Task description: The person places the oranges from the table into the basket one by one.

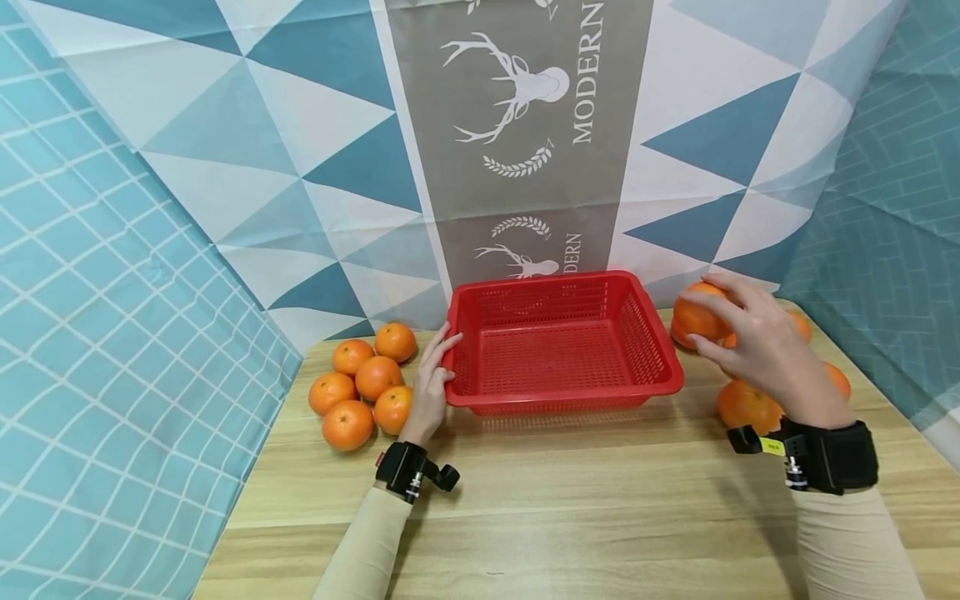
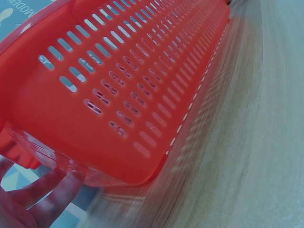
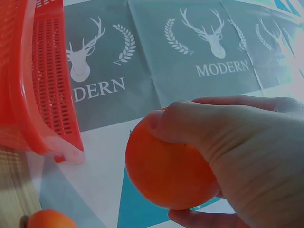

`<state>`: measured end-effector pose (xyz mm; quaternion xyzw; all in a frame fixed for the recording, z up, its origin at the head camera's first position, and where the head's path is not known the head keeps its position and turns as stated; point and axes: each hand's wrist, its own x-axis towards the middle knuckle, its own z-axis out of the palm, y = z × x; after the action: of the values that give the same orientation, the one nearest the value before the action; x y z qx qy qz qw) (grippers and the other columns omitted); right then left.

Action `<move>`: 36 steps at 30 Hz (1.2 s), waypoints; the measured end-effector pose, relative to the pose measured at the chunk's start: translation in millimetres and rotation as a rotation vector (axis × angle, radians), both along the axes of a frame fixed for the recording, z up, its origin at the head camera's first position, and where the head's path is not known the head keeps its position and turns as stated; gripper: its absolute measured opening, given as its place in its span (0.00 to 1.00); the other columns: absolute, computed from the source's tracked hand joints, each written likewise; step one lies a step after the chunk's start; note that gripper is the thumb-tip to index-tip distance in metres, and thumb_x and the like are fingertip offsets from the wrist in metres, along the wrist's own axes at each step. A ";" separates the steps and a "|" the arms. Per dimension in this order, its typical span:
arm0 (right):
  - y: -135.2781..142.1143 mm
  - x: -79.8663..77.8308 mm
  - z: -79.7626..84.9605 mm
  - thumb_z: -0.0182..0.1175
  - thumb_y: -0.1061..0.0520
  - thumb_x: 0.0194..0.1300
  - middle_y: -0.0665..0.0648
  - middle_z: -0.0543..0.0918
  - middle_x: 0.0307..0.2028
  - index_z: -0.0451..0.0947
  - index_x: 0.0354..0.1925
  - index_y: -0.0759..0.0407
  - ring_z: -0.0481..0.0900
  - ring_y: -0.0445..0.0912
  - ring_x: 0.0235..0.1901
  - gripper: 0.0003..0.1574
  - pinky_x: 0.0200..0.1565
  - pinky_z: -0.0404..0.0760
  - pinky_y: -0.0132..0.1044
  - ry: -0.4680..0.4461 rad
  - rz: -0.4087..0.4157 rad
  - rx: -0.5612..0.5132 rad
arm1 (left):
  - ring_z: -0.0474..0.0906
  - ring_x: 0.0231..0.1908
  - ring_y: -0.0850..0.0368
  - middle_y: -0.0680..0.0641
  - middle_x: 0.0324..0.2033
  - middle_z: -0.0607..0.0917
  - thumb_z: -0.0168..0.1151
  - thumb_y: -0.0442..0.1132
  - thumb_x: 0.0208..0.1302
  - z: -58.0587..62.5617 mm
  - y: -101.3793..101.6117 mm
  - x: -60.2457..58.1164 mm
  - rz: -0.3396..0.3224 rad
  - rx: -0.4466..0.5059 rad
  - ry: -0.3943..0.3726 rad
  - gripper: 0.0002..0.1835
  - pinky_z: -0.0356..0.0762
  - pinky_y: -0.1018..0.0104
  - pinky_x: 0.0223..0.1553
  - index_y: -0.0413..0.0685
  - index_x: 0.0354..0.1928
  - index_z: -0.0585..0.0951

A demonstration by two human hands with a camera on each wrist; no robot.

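Note:
A red plastic basket (image 1: 551,398) with slotted walls stands on the table; its inside shows no fruit. At its left end, my left hand (image 1: 429,387) touches the rim, fingers fairly straight. The left wrist view shows fingertips (image 2: 71,178) against the basket's end wall (image 2: 95,142). To the basket's right, my right hand (image 1: 761,342) holds an orange (image 1: 699,312) between thumb and fingers. That same orange (image 3: 166,166) appears raised beside the basket wall (image 3: 52,80) in the right wrist view. More oranges (image 1: 748,407) lie under and around the right hand, partly hidden by it.
A group of several oranges (image 1: 378,377) lies on the wooden table (image 1: 540,508) left of the basket, close to my left hand. Patterned cloth (image 1: 525,183) hangs behind the table, with blue cloth (image 1: 112,333) at the left side and more (image 1: 892,233) at the right.

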<state>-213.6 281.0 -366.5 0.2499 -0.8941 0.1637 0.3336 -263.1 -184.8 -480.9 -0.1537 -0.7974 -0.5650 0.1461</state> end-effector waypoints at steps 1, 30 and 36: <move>-0.5 -0.2 -0.2 0.87 0.71 0.45 0.73 0.79 0.70 0.86 0.62 0.61 0.77 0.73 0.68 0.44 0.49 0.88 0.76 0.000 0.000 0.002 | 0.58 0.89 0.36 0.43 0.90 0.63 0.42 0.26 0.67 -0.3 0.3 -0.5 -0.001 -0.002 0.007 0.37 0.61 0.29 0.87 0.38 0.78 0.78; -36.7 -27.6 45.5 0.85 0.70 0.51 0.74 0.80 0.71 0.86 0.67 0.62 0.80 0.74 0.65 0.44 0.51 0.90 0.74 -0.041 0.061 0.072 | 0.59 0.90 0.39 0.45 0.90 0.64 0.43 0.26 0.67 2.7 2.0 1.8 0.003 -0.009 -0.001 0.37 0.61 0.31 0.87 0.40 0.79 0.78; -42.7 -35.0 59.8 0.85 0.70 0.51 0.74 0.80 0.70 0.85 0.68 0.62 0.79 0.74 0.65 0.46 0.52 0.90 0.74 -0.045 0.084 0.104 | 0.60 0.89 0.37 0.44 0.90 0.64 0.43 0.27 0.66 0.7 -1.4 0.9 0.007 -0.004 0.005 0.38 0.62 0.31 0.87 0.41 0.78 0.79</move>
<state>-248.6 238.2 -306.6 0.3001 -0.8976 0.1365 0.2927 -262.2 -186.3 -480.2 -0.1523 -0.7987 -0.5625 0.1497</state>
